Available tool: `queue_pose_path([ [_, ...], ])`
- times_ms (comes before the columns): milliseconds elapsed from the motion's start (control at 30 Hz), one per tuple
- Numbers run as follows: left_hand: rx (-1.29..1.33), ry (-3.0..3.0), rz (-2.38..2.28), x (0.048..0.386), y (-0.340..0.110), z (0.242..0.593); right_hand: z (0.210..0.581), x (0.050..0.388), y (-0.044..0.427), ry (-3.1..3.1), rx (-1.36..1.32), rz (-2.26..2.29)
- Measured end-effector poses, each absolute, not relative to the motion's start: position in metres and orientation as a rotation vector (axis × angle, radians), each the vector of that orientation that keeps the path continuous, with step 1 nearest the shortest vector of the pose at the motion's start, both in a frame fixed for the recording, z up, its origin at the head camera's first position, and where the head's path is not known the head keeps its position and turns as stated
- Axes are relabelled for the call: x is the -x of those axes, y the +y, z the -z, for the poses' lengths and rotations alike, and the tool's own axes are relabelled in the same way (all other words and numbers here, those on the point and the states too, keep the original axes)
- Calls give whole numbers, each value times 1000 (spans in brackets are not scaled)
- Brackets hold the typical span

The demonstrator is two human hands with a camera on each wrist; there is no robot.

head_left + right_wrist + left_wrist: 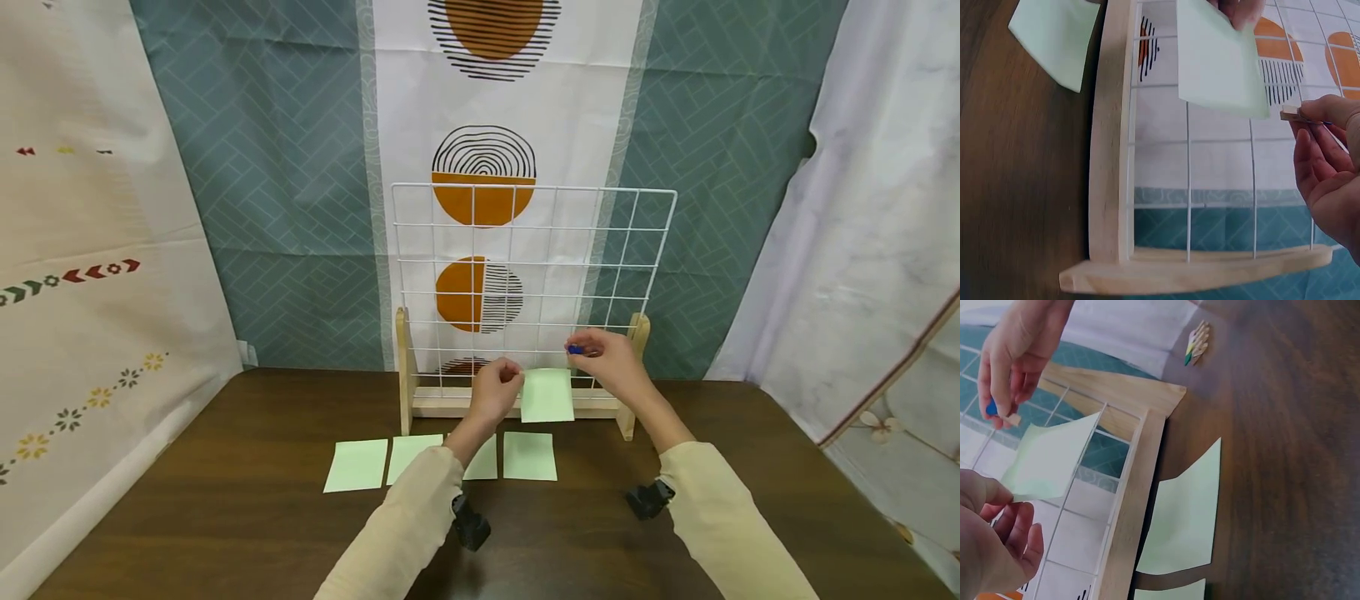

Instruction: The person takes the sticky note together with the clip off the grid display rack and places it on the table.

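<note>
My left hand (495, 393) pinches a pale green paper note (547, 396) by its upper left corner, holding it in front of the lower part of a white wire grid (551, 227). To the right of it, my right hand (611, 362) pinches a small wooden clothespin with a blue end (575, 350). In the right wrist view the pale wooden tip of the clothespin (1289, 114) points at the note's upper edge, with a small gap between them. The left wrist view shows the same clothespin (1011, 418) just above the note (1054, 456).
The grid stands in a wooden base (405, 375) at the back of the dark table (225, 517). Several more green notes (529, 456) lie in a row before it, one partly behind my left arm. A small bunch of clothespins (1197, 344) lies beyond the right foot.
</note>
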State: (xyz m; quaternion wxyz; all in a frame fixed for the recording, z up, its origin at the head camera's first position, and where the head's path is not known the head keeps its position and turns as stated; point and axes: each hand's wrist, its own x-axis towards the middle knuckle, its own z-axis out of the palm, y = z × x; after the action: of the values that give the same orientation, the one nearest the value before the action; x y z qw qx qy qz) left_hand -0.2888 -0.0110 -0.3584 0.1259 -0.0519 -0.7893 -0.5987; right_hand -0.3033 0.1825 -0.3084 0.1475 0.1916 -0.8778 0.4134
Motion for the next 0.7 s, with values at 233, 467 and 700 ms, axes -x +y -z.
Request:
queue_pose_path([
  [233, 261, -2366, 1792, 279, -12, 364, 308, 296, 203, -2597, -452, -1175],
  [467, 324, -2451, 1881, 273, -6, 374, 316, 293, 223, -2571, -494, -1120],
  [700, 334, -2448, 1936, 269, 10, 392, 327, 286, 245, -2577, -517, -1022],
])
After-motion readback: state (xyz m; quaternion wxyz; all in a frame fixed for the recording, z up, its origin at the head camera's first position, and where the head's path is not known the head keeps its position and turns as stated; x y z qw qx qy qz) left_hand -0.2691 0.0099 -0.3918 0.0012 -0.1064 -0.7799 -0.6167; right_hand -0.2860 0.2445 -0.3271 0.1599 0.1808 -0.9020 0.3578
